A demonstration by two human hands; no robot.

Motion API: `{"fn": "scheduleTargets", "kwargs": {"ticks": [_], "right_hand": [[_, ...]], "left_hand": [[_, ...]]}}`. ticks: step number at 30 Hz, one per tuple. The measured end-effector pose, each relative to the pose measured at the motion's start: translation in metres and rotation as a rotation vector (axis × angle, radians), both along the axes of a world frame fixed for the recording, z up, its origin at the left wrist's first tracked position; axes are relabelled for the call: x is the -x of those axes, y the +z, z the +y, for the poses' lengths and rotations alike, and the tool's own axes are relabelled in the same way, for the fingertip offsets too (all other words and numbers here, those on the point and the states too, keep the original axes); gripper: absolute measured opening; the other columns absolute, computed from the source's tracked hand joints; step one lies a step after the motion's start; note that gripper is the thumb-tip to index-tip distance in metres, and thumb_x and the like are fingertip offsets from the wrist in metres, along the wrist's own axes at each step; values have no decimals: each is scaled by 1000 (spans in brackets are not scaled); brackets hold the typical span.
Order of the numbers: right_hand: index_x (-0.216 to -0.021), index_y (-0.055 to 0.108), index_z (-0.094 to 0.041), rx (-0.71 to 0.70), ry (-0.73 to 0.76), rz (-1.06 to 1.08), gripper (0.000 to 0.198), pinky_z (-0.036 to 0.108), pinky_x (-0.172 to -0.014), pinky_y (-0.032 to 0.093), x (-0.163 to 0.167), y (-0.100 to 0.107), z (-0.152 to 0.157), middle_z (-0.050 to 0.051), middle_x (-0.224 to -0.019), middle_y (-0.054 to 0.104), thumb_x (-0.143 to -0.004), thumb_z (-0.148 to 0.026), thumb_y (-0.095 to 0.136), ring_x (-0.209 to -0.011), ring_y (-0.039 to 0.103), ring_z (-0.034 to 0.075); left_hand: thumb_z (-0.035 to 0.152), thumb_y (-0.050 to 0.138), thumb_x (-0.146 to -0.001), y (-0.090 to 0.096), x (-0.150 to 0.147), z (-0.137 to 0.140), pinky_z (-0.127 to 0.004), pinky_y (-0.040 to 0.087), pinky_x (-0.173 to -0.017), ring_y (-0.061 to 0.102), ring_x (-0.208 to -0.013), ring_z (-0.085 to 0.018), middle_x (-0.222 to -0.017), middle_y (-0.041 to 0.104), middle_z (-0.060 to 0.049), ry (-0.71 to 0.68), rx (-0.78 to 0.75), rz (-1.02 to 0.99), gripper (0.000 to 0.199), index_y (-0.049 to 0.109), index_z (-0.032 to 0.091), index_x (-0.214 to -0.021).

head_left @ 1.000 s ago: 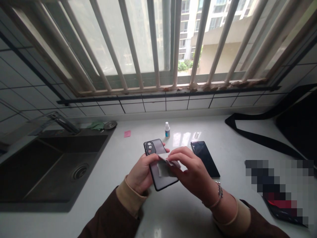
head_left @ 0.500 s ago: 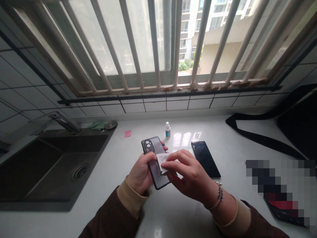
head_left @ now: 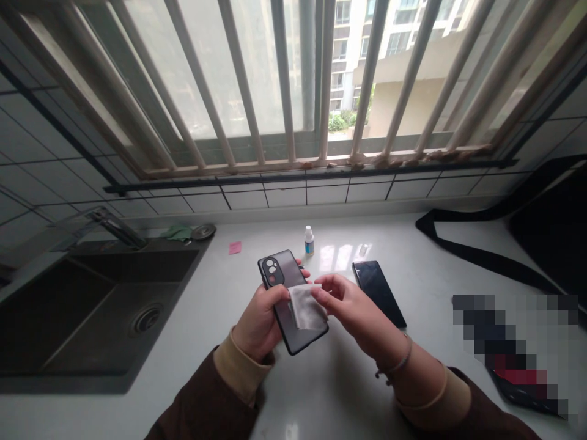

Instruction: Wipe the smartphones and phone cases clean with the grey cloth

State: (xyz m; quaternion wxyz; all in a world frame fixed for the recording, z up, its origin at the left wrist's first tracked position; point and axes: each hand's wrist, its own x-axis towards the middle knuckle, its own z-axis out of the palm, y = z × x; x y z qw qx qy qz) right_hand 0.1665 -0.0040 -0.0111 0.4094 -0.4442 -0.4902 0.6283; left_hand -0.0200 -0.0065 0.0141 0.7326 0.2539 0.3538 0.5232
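My left hand (head_left: 262, 318) is wrapped round a phone case (head_left: 288, 272) with a black rim, a greyish translucent back and a camera cutout at its upper end. Its thumb presses the corner of a small pale cloth (head_left: 308, 308) lying over the lower half of the case. My right hand (head_left: 351, 311) pinches the cloth's right edge between thumb and fingers. Whether a phone sits inside the case I cannot tell. Beyond the case stands a small white-capped bottle (head_left: 309, 242). A dark phone (head_left: 380, 293) lies flat to the right, partly behind my right hand.
A dark sink (head_left: 114, 330) with a faucet (head_left: 117, 226) is set into the counter on the left. A pink sticky note (head_left: 235, 247) and a drain strainer (head_left: 203, 231) lie near the back. A black strap (head_left: 458, 247) spreads at the right, and window bars (head_left: 284, 91) rise behind.
My right hand has turned over and shifted to the cloth's right edge. The cloth now lies more spread out across the case. My left hand keeps its hold.
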Motion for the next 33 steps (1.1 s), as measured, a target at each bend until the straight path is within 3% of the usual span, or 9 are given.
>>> {"fn": "scheduleTargets", "kwargs": {"ticks": [2,6,14,20,25,33], "right_hand": [[-95,62,-19,144,80,158,50,29,-69,48,2,-5,2,1,-87,66,-80,-60,87,-76,60,16],[-83,59,-18,172,79,259,51,29,-71,46,1,-5,3,-2,-79,59,-77,-58,90,-71,53,12],[-100,71,-18,209,53,281,48,29,-73,49,-1,7,0,3,-95,65,-84,-61,83,-84,58,16],[-102,75,-16,267,136,362,43,27,-75,50,-2,7,1,4,-94,69,-79,-48,92,-82,60,15],[-104,75,-17,246,72,416,39,26,-75,50,-3,3,3,3,-96,69,-84,-47,88,-83,61,13],[-109,74,-17,248,101,418,46,26,-76,51,-3,6,3,3,-97,71,-80,-50,90,-84,64,14]], "left_hand": [[8,67,-73,-1,0,0,-47,61,-94,74,-104,-31,-119,77,-12,15,-14,20,69,65,19,-140],[8,68,-73,-2,0,0,-48,62,-92,74,-105,-32,-121,76,-12,10,-22,39,74,61,19,-145],[8,68,-73,-5,2,1,-50,60,-99,72,-114,-34,-123,76,-11,-13,-22,17,68,65,20,-140],[7,69,-72,-4,2,0,-44,60,-95,74,-108,-31,-119,78,-11,0,-23,30,68,66,19,-140],[27,81,-84,0,1,-2,-47,61,-94,75,-104,-31,-118,78,-13,-10,2,-2,42,73,16,-124],[9,84,-77,-2,-1,1,-40,61,-92,75,-103,-28,-121,77,-13,-41,-37,78,68,64,18,-142]]}}
